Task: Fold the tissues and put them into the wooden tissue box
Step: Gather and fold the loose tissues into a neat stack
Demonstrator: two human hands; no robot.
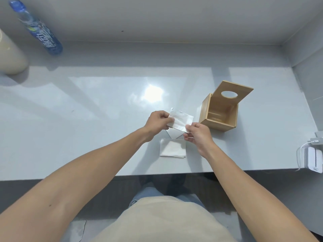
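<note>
A folded white tissue [180, 120] hangs just above the grey counter, pinched at opposite corners. My left hand [158, 122] grips its left corner and my right hand [198, 134] grips its lower right corner. Below them a small stack of white tissues [173, 148] lies flat on the counter near the front edge. The wooden tissue box [219, 117] stands to the right of my hands, its inside bare as far as I can see. Its lid [232, 92], with an oval hole, is tipped up at the back.
A blue drink bottle [37, 29] and a cream cylinder [10, 55] stand at the far left by the back wall. A white device with a cable [312, 158] sits at the counter's right front corner. The counter edge [104, 177] runs just before my body.
</note>
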